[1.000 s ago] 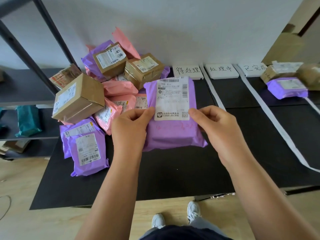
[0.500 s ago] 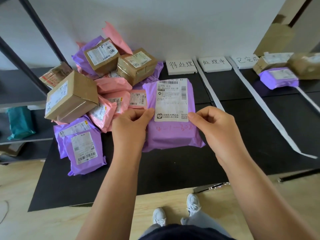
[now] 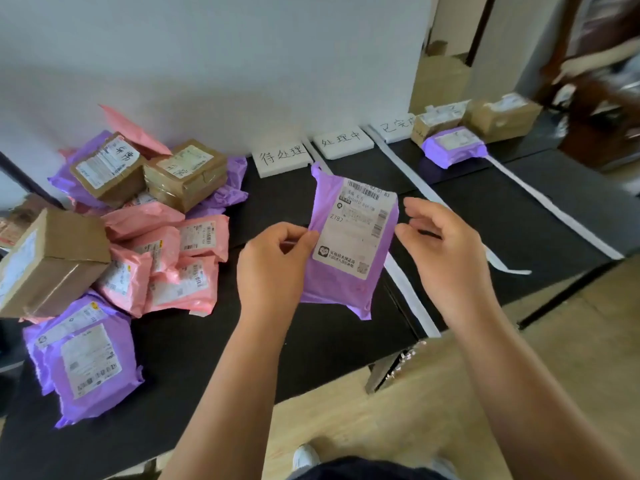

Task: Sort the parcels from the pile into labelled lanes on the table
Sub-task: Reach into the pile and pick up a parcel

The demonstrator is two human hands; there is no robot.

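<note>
My left hand (image 3: pixel 273 268) pinches the left edge of a purple mailer parcel (image 3: pixel 346 271) with a white shipping label, held tilted above the black table (image 3: pixel 311 351). To the parcel's right, my right hand (image 3: pixel 440 244) hovers with loosely curled fingers, just apart from the parcel and holding nothing. The pile (image 3: pixel 131 237) of pink and purple mailers and brown boxes lies at the left. Three white handwritten lane signs (image 3: pixel 282 159) stand against the wall, with white tape strips (image 3: pixel 412 299) dividing the lanes.
A purple mailer (image 3: pixel 450 147) and two brown boxes (image 3: pixel 498 116) sit in the far right lane. Two purple mailers (image 3: pixel 86 362) lie at the pile's near left. The table's front edge runs just ahead of my feet; a dark shelf stands at far left.
My right hand has let go of the purple parcel and moved a little to the right. The left hand alone now holds it, tilted. The view has swung right.
</note>
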